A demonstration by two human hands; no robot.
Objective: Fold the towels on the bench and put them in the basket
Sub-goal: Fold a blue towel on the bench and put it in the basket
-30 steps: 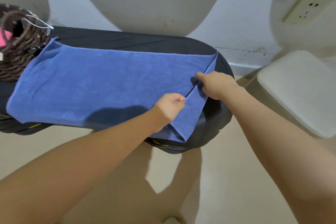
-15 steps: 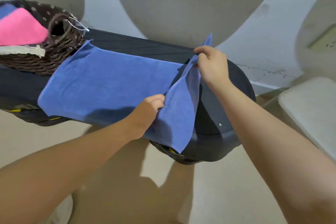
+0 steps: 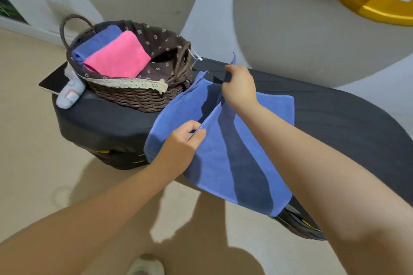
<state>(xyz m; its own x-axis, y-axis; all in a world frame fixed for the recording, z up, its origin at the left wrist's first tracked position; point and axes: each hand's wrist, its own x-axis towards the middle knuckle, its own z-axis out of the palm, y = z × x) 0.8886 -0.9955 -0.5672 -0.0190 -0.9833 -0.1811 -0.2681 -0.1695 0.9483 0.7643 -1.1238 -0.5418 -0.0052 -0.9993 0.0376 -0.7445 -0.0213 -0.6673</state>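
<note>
Both hands pinch blue towel (image 3: 234,163) edge: left hand (image 3: 181,147) near corner, right hand (image 3: 240,88) far. Basket (image 3: 134,96) just left of right hand; bench (image 3: 335,118) under towel.

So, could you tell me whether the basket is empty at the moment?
No, the basket already holds a folded pink towel and a folded blue towel.

Two bare forearms, no sleeves in view. Left hand (image 3: 181,143) and right hand (image 3: 240,87) bare: no gloves, rings, watch or bands visible. Light-coloured shoe (image 3: 146,265) at bottom edge, blurred, detail unclear.
</note>
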